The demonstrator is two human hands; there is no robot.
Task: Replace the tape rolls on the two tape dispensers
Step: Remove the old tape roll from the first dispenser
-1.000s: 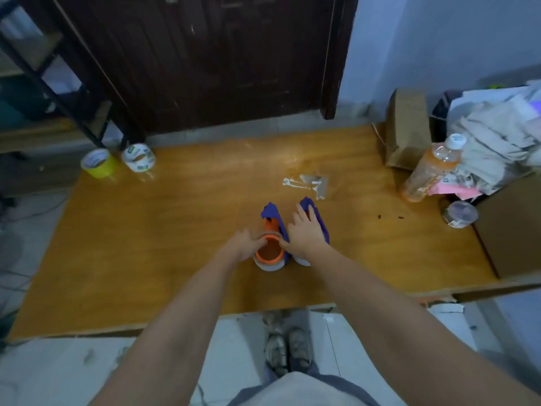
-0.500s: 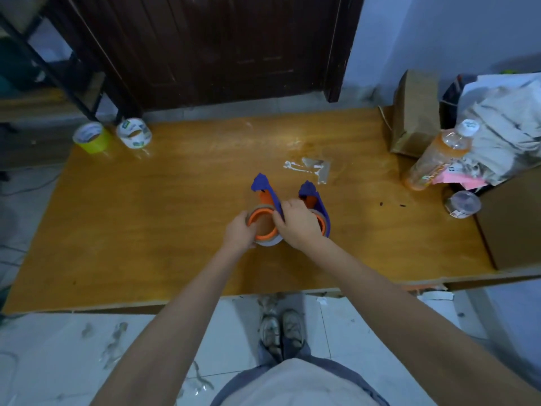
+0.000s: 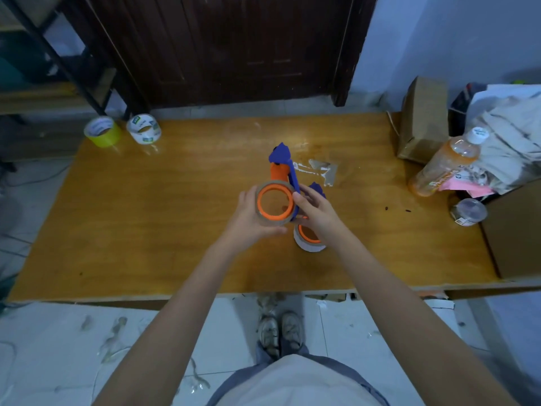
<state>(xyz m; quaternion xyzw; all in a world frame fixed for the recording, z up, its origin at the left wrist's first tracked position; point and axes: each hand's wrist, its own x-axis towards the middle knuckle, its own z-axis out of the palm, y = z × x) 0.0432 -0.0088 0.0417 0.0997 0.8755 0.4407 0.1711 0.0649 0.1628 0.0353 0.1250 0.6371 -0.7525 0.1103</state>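
Here, both hands point(image 3: 292, 213) gripping a tape dispenser point(image 3: 281, 186) above wooden table point(image 3: 146, 218), dark door point(image 3: 234, 45) behind

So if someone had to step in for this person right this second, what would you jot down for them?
Left hand: gripping the brown tape roll on the lifted dispenser, held above the table.
Right hand: fingers on the blue frame of that same dispenser, steadying it.
Second dispenser: lies on the table under the right hand, white roll on it.
Spare rolls: yellow roll and white printed roll at the far left corner, untouched.
Done: nothing swapped that I can see.
Left: pull both old rolls, fit the spares.
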